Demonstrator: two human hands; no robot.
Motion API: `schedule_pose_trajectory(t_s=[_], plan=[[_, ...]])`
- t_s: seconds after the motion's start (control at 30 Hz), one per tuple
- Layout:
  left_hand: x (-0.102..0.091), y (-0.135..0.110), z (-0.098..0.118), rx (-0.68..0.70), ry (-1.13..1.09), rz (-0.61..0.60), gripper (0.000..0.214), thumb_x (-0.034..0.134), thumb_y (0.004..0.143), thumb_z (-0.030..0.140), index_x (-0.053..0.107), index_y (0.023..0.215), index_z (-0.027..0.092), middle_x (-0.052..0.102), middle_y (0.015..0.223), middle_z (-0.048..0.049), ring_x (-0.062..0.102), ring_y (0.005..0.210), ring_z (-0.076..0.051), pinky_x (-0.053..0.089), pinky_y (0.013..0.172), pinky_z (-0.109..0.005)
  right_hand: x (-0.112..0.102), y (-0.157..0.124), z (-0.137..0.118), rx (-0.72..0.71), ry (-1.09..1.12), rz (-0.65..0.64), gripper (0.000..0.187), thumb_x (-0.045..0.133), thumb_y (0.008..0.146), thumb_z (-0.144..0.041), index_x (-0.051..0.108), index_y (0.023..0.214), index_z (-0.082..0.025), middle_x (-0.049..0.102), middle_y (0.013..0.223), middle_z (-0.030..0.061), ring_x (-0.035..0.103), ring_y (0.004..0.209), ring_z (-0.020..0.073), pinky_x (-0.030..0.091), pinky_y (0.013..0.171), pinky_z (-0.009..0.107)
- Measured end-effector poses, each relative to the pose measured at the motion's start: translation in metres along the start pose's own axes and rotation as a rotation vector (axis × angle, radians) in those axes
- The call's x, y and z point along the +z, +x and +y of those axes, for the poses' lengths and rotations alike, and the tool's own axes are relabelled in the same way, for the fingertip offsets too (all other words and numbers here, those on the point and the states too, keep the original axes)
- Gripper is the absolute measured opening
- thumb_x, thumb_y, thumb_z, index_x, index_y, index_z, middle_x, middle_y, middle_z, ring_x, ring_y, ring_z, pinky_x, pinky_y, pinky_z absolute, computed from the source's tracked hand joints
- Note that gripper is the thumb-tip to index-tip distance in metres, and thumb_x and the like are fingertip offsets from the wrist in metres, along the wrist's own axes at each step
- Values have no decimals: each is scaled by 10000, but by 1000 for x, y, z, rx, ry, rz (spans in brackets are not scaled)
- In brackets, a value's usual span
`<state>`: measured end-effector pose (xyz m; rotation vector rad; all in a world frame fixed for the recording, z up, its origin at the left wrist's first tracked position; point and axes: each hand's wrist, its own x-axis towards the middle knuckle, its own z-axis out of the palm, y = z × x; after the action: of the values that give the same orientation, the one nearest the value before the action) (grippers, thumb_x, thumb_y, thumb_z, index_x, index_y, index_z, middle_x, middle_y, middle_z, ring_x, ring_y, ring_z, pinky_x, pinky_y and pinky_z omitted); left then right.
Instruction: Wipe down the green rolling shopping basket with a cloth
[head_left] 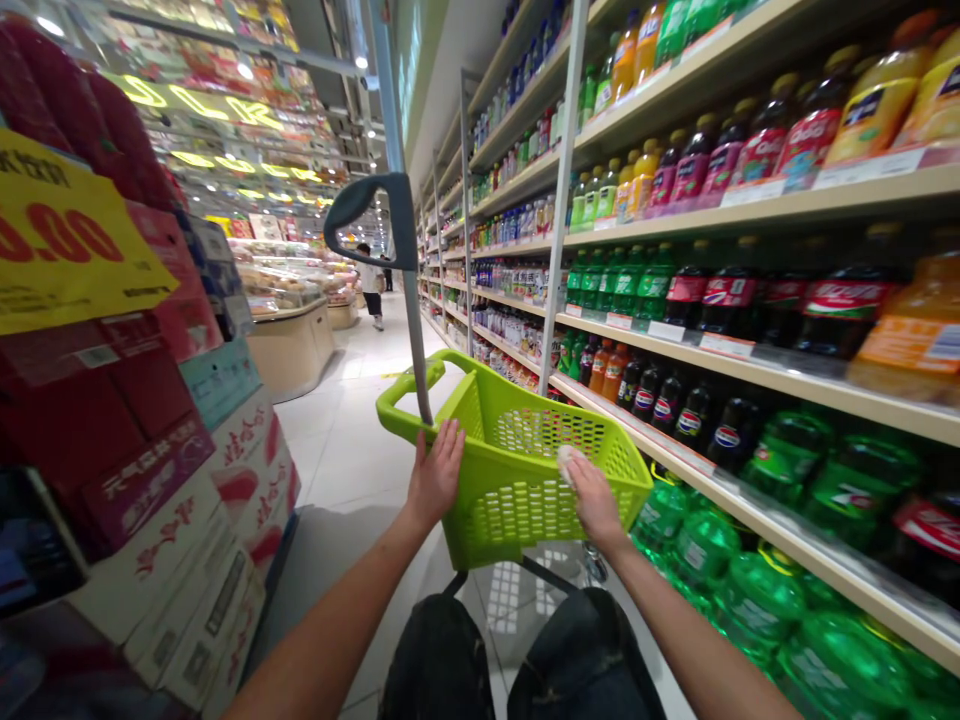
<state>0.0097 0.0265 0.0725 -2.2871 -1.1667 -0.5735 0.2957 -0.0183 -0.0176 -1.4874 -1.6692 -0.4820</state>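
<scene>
A lime-green shopping basket [487,510] with slotted sides stands in front of my knees, slightly tilted. My left hand [439,475] holds its near side by the upper rim, with the fingertips reaching over the edge. In my right hand [594,500] is a small white cloth [566,460], pinched and pressed to the rim further right; much of it is hidden by the fingers. A long grey pull handle [415,320] with a dark looped grip [371,215] rises from the basket's left end.
Shelves of soda bottles [682,285] run along the right, with large green bottles [701,550] at floor level. Stacked cartons [247,460] and a yellow price sign [71,230] stand close on the left. Down the aisle are a display counter [292,345] and a person [370,285].
</scene>
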Motion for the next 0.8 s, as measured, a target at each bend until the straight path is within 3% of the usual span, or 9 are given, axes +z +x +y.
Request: schedule_pose_trajectory(t_s=[0.07,0.1,0.27,0.37,0.5,0.57,0.7,0.8], plan=[[4,7,11,4,3,-28,540,304,754,103,370,1288,59,336,1376,-151,235,1306,-244,19,1067,-525,-14,-8,23,91,-67,37,478,343,713,0,584,1096,-155,552,1196,97,443,1163,192,347,981,408],[6,11,18,1,6,-45,525,301,756,103,397,1270,50,373,1353,-164,267,1292,-254,24,1064,-532,-14,-8,23,114,-83,51,471,343,715,-3,585,1091,-152,558,1185,100,444,1160,192,342,982,409],[9,24,47,60,-12,-115,498,305,749,96,460,1220,48,442,1301,-176,341,1252,-264,74,1057,-540,14,7,-25,-61,-33,-4,434,322,786,-44,561,1133,-151,517,1244,98,372,1224,192,312,1002,405],[9,24,49,52,-21,-114,504,295,755,93,449,1233,66,428,1317,-160,332,1259,-250,81,1057,-537,-2,-5,5,-28,-51,-13,449,293,810,-65,524,1182,-164,487,1280,81,351,1241,180,296,1016,409],[11,26,57,43,-38,-146,525,287,748,85,423,1255,69,397,1342,-146,304,1276,-241,74,1060,-530,-37,-30,74,235,-165,76,419,310,794,-104,570,1121,-126,532,1224,112,408,1198,212,322,999,433],[14,29,72,87,-68,-183,541,296,737,83,407,1267,76,365,1365,-133,281,1288,-234,74,1060,-528,-34,-32,76,236,-164,73,428,313,778,-93,571,1121,-94,534,1216,134,398,1208,222,325,1005,424],[22,29,97,128,-104,-235,558,315,733,99,376,1287,74,331,1383,-136,256,1298,-232,72,1064,-515,-15,-27,47,-4,-73,-15,500,276,780,-46,491,1223,-130,475,1289,93,312,1268,179,315,1027,396],[25,27,99,144,-121,-217,574,303,730,86,356,1301,95,322,1391,-115,241,1305,-217,56,1066,-516,-23,-36,61,3,-82,28,484,292,793,-62,490,1224,-161,471,1295,82,320,1264,176,322,1022,420]])
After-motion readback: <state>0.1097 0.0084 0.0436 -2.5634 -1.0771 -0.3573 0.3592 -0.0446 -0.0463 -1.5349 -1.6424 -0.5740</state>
